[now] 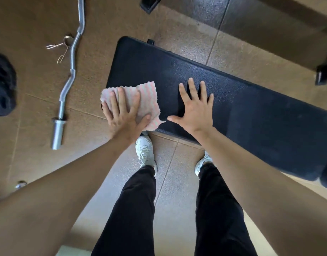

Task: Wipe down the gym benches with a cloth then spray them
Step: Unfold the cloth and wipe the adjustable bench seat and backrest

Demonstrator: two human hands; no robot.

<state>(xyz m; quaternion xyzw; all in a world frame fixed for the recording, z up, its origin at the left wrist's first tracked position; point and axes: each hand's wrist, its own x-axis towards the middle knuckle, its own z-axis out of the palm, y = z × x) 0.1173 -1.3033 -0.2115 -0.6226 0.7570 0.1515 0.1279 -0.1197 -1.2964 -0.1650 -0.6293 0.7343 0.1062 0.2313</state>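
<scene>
While I stand at its near edge, the black padded bench [233,100] runs diagonally across the tan floor. A bent chrome bar [70,71] lies on the floor to its left. The pink-striped cloth [148,100] covers the bench's left near corner, pressed flat beneath my left hand [122,115], whose fingers are straight. Just beside it, my right hand [194,109] lies splayed on the padding, holding nothing.

Brown floor tiles [35,21] carry a chrome curl bar [72,58], spring clips [56,46], a weight plate [3,85].
</scene>
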